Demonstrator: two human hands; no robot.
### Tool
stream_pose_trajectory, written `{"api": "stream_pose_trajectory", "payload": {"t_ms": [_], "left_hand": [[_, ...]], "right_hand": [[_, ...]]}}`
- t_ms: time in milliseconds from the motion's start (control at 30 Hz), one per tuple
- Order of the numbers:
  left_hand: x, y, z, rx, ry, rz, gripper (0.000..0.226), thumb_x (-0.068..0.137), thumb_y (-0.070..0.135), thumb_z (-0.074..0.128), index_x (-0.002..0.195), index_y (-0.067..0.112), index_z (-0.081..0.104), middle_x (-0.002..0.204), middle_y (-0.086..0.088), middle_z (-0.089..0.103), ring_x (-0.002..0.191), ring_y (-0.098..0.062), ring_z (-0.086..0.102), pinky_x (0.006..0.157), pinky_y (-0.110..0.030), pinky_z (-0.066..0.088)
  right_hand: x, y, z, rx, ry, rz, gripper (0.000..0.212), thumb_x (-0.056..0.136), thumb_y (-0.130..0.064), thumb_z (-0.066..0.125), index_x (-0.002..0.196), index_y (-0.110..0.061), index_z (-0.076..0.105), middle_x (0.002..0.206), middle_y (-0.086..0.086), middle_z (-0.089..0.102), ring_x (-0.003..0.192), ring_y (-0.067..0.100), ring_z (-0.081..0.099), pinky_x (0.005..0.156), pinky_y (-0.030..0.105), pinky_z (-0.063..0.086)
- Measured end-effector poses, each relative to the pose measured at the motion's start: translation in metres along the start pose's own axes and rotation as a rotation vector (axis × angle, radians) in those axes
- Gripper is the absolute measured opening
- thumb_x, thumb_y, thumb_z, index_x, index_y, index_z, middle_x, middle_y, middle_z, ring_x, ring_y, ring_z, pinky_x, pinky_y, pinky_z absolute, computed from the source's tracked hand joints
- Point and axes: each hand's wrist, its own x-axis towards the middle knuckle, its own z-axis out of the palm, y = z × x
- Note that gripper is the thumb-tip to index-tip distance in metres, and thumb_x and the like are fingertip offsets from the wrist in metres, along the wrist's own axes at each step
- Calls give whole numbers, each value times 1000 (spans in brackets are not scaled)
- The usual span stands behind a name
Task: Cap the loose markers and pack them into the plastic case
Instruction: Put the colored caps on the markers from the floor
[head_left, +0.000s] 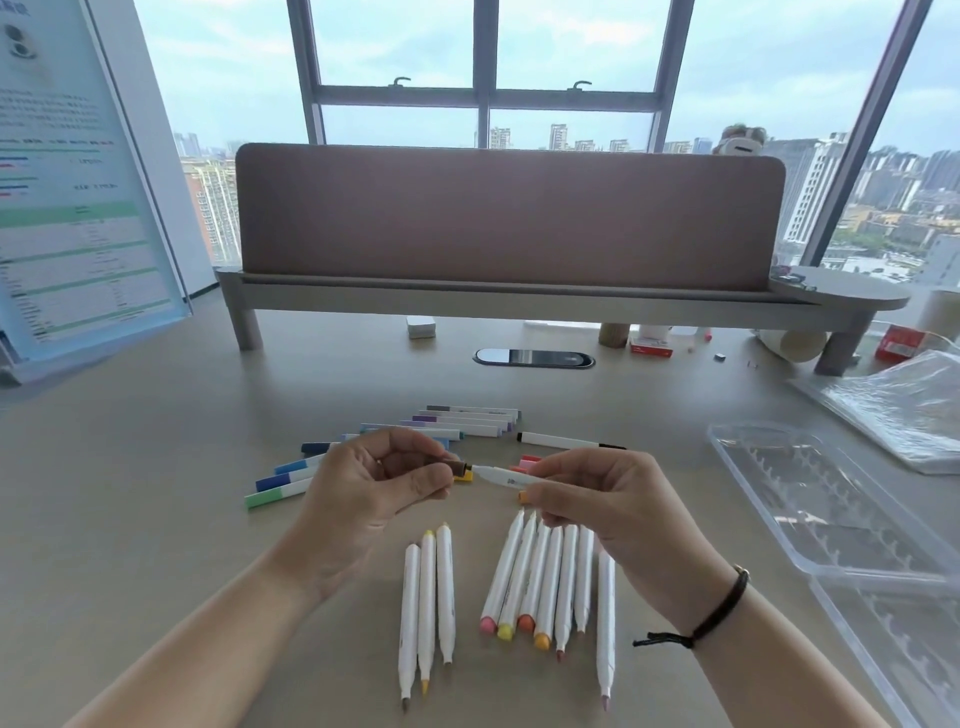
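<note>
Uncapped markers are lying nearest, at six o'clock. Above them the left hand is pinching a brown cap while the right hand is gripping a white marker; keeping both collinear should seat it cleanly. At three o'clock the case is waiting open.

Daylight only, coming from the big window straight ahead; overcast sky, so it's bright but flat. Desk evenly lit, shadows soft and faint, falling toward me under the hands and markers. Divider panel is backlit and reads dark. Mild glare on the clear plastic case and on the standing sign, whose text is too soft to read. Wide-angle bending: window frames lean outward, edges stretched and slightly blurred. Centre is sharp.
</note>
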Motion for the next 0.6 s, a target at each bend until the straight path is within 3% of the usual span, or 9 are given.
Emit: {"api": "stream_pose_trajectory", "payload": {"t_ms": [100,200,300,433,600], "left_hand": [[-2,1,5,114,-5,51,21,64,13,83,83,8,77,90,-18,75,79,-26,73,72,-29,60],[-4,0,8,239,-19,66,25,66,8,78,89,1,74,82,-16,75,70,-27,72,69,-30,60],[-5,-1,9,294,-30,72,25,69,10,79,92,1,75,78,-18,74,66,-30,70,67,-32,60],[-5,-3,8,281,-10,64,22,69,15,79,89,7,78,76,-22,72,64,-34,68,67,-37,61],[-5,-3,8,264,-9,75,21,73,10,74,92,2,77,73,-19,72,63,-30,68,63,-33,58]], "right_hand": [[-1,-1,0,1,-15,8,16,72,5,80,87,4,76,83,30,71,61,25,59,61,28,54],[-3,-2,2,-15,-26,24,26,64,-5,84,89,0,76,78,23,71,62,27,61,63,31,56],[-4,-3,0,142,-22,58,37,61,-7,85,93,5,70,85,28,69,67,31,65,71,36,61],[-6,-5,0,270,-70,77,36,64,-12,84,93,6,74,89,28,71,71,29,70,74,36,61],[-9,-4,4,293,-55,114,42,61,-15,82,92,11,73,89,29,72,72,30,71,72,35,61]]}}
